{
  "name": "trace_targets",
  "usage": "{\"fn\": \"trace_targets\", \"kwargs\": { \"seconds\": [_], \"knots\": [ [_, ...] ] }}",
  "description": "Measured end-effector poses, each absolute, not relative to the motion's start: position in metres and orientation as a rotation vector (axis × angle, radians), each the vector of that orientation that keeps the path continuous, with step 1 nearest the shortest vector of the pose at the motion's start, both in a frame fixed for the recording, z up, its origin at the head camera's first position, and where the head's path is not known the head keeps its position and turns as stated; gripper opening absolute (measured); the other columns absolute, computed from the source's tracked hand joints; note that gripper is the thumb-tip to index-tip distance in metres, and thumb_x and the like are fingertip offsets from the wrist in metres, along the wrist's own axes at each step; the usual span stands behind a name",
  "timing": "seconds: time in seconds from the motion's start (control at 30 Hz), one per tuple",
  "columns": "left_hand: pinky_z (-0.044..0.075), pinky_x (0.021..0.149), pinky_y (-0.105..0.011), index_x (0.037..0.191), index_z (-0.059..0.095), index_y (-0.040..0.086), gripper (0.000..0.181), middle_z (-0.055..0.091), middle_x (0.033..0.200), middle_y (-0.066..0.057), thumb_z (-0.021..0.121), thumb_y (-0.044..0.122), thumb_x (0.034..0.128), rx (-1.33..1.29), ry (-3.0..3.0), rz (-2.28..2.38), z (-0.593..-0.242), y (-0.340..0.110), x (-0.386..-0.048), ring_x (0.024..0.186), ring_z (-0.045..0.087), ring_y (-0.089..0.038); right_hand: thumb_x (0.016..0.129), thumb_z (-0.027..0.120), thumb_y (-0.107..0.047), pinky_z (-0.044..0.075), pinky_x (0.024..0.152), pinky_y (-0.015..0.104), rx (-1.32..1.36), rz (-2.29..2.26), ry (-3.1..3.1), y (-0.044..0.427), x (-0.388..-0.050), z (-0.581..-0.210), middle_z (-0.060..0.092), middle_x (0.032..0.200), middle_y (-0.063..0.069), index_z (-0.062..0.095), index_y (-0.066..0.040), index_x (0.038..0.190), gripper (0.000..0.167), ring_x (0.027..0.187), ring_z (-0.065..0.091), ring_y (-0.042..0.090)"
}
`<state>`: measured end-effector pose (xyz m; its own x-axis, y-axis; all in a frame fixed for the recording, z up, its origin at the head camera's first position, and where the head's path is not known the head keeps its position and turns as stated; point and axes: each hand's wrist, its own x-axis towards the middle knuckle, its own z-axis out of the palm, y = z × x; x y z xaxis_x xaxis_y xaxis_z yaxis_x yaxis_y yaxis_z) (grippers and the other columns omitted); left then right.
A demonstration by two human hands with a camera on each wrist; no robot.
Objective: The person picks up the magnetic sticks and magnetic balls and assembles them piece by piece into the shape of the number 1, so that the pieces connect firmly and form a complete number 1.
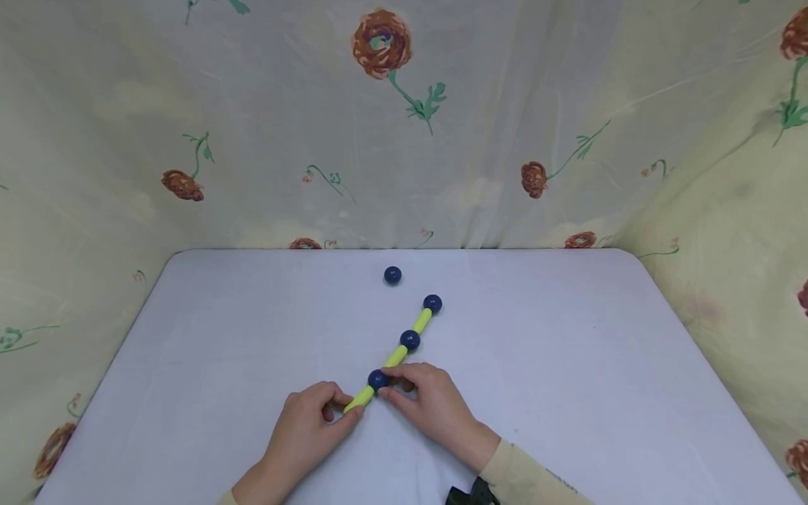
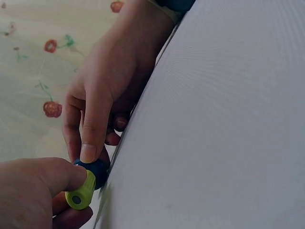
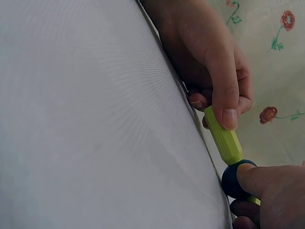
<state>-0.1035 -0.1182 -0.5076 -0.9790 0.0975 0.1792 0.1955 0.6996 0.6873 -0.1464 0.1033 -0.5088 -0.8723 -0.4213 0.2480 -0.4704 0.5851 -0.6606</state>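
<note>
A chain of dark blue balls and yellow-green rods slants across the white table in the head view. My left hand (image 1: 309, 428) pinches the nearest yellow-green rod (image 1: 359, 400) between thumb and fingers. At that rod's upper end, my right hand (image 1: 435, 403) pinches a blue ball (image 1: 378, 380). Beyond it a second rod (image 1: 396, 356) leads to the middle ball (image 1: 410, 341), then a third rod (image 1: 422, 321) to the far ball (image 1: 432, 304). In the left wrist view, the near rod's free end (image 2: 76, 200) shows a grey dot. The right wrist view shows the rod (image 3: 223, 138) touching the ball (image 3: 233, 180).
A loose blue ball (image 1: 393, 275) lies near the back edge of the white table (image 1: 252, 315), apart from the chain. A flowered cloth (image 1: 271, 105) hangs behind and beside the table. Something black (image 1: 473, 493) shows at the bottom edge by the right sleeve.
</note>
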Motion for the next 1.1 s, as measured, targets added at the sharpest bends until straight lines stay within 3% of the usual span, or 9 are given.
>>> {"fn": "trace_targets", "kwargs": {
  "seconds": [0.37,0.63,0.8,0.9,1.1],
  "knots": [
    [0.036,0.055,-0.025,0.078,0.068,0.029,0.017,0.053,0.068,0.023,0.084,0.031,0.0787,-0.258,-2.757,-1.097,-0.509,-0.117,-0.103,0.055,0.043,0.000,0.088,0.076,-0.034,0.048,0.069,0.024,0.752,1.180,-2.742,0.103,-0.147,-0.507,0.069,0.095,-0.011,0.072,-0.020,0.116,0.032,0.078,0.058,0.003],
    [0.035,0.064,-0.031,0.088,0.070,0.031,0.026,0.057,0.075,0.024,0.083,0.050,0.0762,-0.200,-2.810,-1.106,-0.507,-0.116,-0.104,0.057,0.044,-0.001,0.088,0.076,-0.033,0.047,0.069,0.025,0.742,1.112,-2.749,0.104,-0.150,-0.507,0.069,0.093,-0.011,0.072,-0.020,0.116,0.031,0.077,0.057,0.004],
    [0.040,0.059,-0.027,0.093,0.070,0.026,0.034,0.060,0.079,0.021,0.079,0.055,0.0780,-0.121,-2.851,-1.199,-0.504,-0.119,-0.107,0.060,0.048,-0.003,0.089,0.076,-0.033,0.048,0.070,0.025,0.726,1.071,-2.749,0.107,-0.153,-0.507,0.069,0.095,-0.011,0.072,-0.020,0.115,0.030,0.079,0.057,0.004],
    [0.042,0.056,-0.027,0.094,0.070,0.024,0.032,0.061,0.079,0.018,0.077,0.053,0.0813,-0.082,-2.873,-1.252,-0.499,-0.124,-0.114,0.062,0.051,-0.006,0.089,0.076,-0.033,0.048,0.071,0.026,0.721,1.076,-2.749,0.109,-0.155,-0.507,0.069,0.096,-0.011,0.072,-0.020,0.116,0.030,0.080,0.057,0.004],
    [0.046,0.065,-0.032,0.099,0.069,0.022,0.029,0.065,0.089,0.010,0.074,0.048,0.0862,-0.060,-2.939,-1.221,-0.482,-0.136,-0.156,0.074,0.056,-0.011,0.090,0.074,-0.036,0.047,0.070,0.026,0.726,1.075,-2.761,0.112,-0.157,-0.506,0.069,0.096,-0.013,0.072,-0.021,0.116,0.030,0.080,0.056,0.004]
  ]
}}
